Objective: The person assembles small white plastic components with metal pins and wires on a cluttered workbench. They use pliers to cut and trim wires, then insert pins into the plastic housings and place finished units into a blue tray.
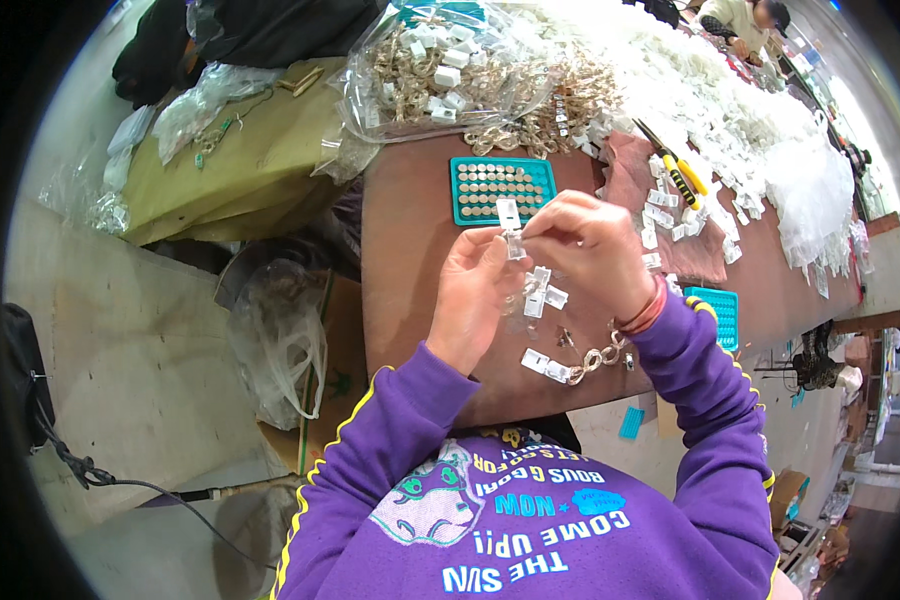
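My left hand (472,292) is closed, its thumb and fingertips pinching a small white plastic case (509,214) with a clear lower part. Touching or almost touching that case, the fingertips of my right hand (602,245) are pressed together; anything in them is too small to make out. Just beyond both hands lies a teal tray (456,192) with rows of round, coin-like metal pieces. Below the hands are loose white plastic cases (536,290). Nearer to me, another white case (547,366) lies at the end of a pale gold link chain (597,358).
A clear bag (370,90) of chains and white cases sits at the back, beside a large white heap (710,90). Yellow-and-black pliers (682,178) lie at the right. A second teal tray (715,315) is by my right forearm. Another person (755,28) sits far right.
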`<action>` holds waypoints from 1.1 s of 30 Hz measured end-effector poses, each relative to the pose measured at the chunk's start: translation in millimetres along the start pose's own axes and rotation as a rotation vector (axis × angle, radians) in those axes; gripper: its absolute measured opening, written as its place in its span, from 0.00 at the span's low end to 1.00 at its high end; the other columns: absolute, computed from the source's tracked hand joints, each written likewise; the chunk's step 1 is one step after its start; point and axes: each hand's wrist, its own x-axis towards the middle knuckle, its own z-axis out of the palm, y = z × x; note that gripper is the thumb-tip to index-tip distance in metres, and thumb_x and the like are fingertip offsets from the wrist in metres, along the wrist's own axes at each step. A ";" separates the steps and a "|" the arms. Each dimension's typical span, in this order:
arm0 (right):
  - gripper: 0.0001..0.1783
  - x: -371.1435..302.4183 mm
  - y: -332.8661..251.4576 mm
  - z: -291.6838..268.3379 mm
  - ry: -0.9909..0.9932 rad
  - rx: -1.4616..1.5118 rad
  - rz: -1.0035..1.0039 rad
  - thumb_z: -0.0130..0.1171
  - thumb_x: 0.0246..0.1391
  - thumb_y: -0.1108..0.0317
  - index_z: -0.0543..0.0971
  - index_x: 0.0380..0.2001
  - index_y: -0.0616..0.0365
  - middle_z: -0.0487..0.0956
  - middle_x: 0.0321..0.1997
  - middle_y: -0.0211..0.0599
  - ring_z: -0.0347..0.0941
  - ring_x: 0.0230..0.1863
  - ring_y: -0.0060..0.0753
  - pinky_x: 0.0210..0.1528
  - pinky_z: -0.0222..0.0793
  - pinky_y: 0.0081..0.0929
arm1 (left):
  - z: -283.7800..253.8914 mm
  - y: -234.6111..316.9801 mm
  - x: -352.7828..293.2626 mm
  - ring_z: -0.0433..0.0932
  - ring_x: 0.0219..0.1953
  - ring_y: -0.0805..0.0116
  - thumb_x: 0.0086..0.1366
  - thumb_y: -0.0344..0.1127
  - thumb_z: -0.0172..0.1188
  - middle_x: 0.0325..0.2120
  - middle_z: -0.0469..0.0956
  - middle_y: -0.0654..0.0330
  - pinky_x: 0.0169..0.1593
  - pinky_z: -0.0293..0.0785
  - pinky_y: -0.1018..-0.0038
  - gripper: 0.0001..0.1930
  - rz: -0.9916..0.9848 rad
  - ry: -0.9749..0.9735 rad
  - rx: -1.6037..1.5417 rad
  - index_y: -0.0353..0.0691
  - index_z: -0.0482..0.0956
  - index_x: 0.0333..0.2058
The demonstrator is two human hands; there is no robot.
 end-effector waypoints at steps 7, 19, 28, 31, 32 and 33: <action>0.05 -7.4 -13.1 11.8 0.035 -0.301 -0.156 0.63 0.48 0.76 0.80 0.31 0.57 0.78 0.30 0.36 0.78 0.28 0.38 0.29 0.74 0.29 | -0.2 1.3 -1.2 0.81 0.36 0.71 0.68 0.32 0.59 0.38 0.79 0.61 0.37 0.79 0.76 0.07 0.035 0.021 0.069 0.39 0.74 0.42; 0.10 -1.7 -15.0 1.8 0.038 -0.013 0.012 0.66 0.44 0.80 0.83 0.33 0.60 0.81 0.30 0.36 0.79 0.28 0.27 0.31 0.75 0.22 | 0.2 5.7 -2.7 0.81 0.38 0.72 0.69 0.33 0.58 0.38 0.77 0.62 0.40 0.80 0.76 0.08 -0.036 -0.043 0.068 0.38 0.73 0.43; 0.11 -7.8 -11.2 4.7 0.031 -0.117 -0.063 0.65 0.42 0.79 0.83 0.33 0.59 0.81 0.30 0.37 0.78 0.29 0.30 0.32 0.73 0.23 | -1.7 2.9 -1.8 0.80 0.34 0.71 0.68 0.34 0.60 0.38 0.79 0.60 0.37 0.79 0.78 0.09 -0.064 -0.026 0.019 0.39 0.73 0.42; 0.19 -14.7 -11.9 13.7 0.075 -0.412 -0.360 0.63 0.41 0.72 0.82 0.41 0.51 0.82 0.33 0.35 0.79 0.34 0.39 0.39 0.76 0.32 | -2.6 1.1 -0.4 0.79 0.34 0.73 0.68 0.35 0.59 0.38 0.78 0.60 0.36 0.77 0.79 0.08 -0.096 -0.004 -0.115 0.39 0.73 0.43; 0.20 -18.3 -12.6 17.9 0.096 -0.414 -0.389 0.62 0.40 0.72 0.82 0.42 0.51 0.83 0.35 0.35 0.80 0.37 0.37 0.42 0.75 0.33 | -3.2 1.0 -0.2 0.79 0.34 0.73 0.69 0.35 0.58 0.38 0.78 0.60 0.36 0.77 0.80 0.08 -0.092 0.007 -0.141 0.40 0.73 0.43; 0.20 -16.3 -9.3 18.8 0.101 -0.410 -0.401 0.62 0.41 0.72 0.82 0.42 0.52 0.83 0.36 0.36 0.80 0.38 0.38 0.42 0.75 0.32 | -4.0 1.3 0.2 0.79 0.34 0.74 0.69 0.36 0.58 0.38 0.78 0.60 0.36 0.77 0.81 0.09 -0.099 0.018 -0.159 0.40 0.73 0.43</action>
